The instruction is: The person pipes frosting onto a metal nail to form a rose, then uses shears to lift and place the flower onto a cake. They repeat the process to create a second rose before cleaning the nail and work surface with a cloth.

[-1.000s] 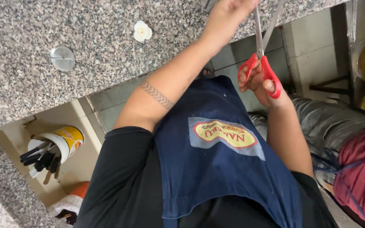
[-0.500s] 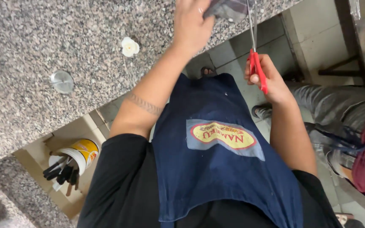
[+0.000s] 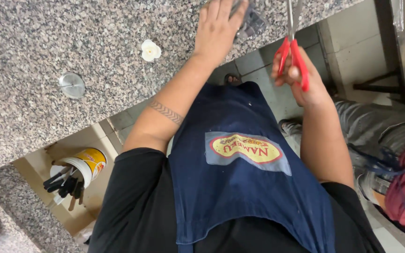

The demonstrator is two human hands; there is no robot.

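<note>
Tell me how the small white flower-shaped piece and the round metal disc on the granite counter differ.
The small white flower-shaped piece is matte, lumpy and petal-edged; the round metal disc is shiny, flat and a plain circle. The flower piece lies nearer the left hand; the disc lies farther off, toward the counter's edge. Both rest loose and untouched on the speckled granite counter.

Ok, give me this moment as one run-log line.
left hand: pressing clear plastic packet on granite counter | right hand: holding red-handled scissors, blades at packet | nearby: small white flower-shaped piece, round metal disc
</note>
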